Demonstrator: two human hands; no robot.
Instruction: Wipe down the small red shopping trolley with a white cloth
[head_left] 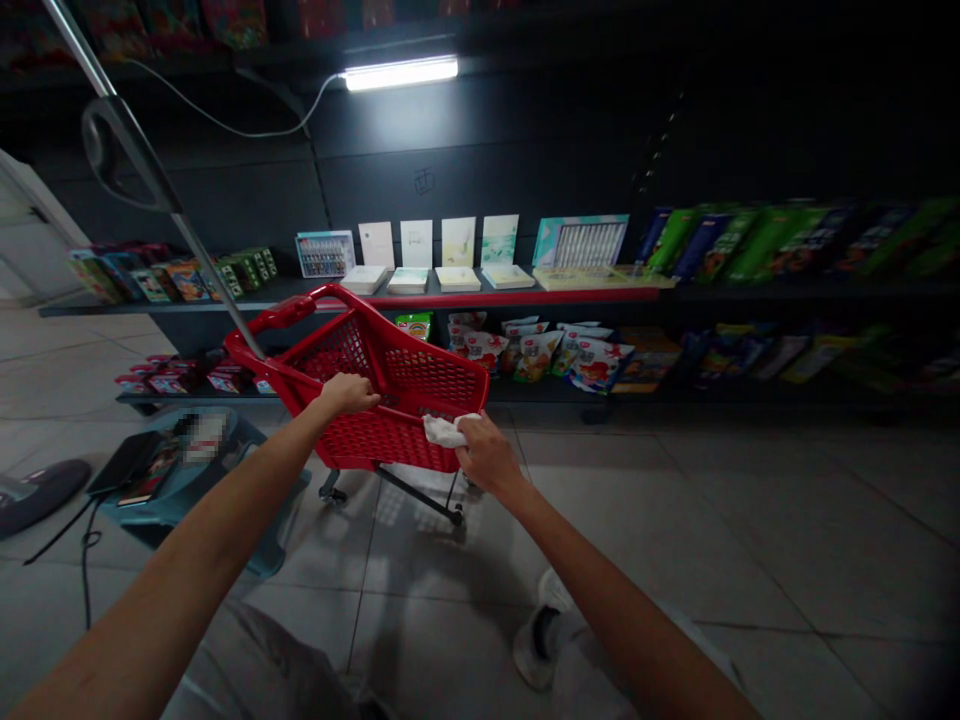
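Along the near rim of the red cart [412, 437], the right hand [487, 455] was closed, pinching a white cloth [442, 431] at the right end; the left hand [346, 393] was curled on the rim, fingertips hidden. Uneven pressure, it was judged, could have rolled the cart on its casters [458, 516] into the shelf [517, 298] behind.

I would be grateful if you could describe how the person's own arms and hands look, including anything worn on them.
The bare left hand and bare right hand show no gloves. Both slender forearms are uncovered, with no sleeves in view. No watch, bracelet, cable or clear marking can be made out on either; finer details are too small to tell.
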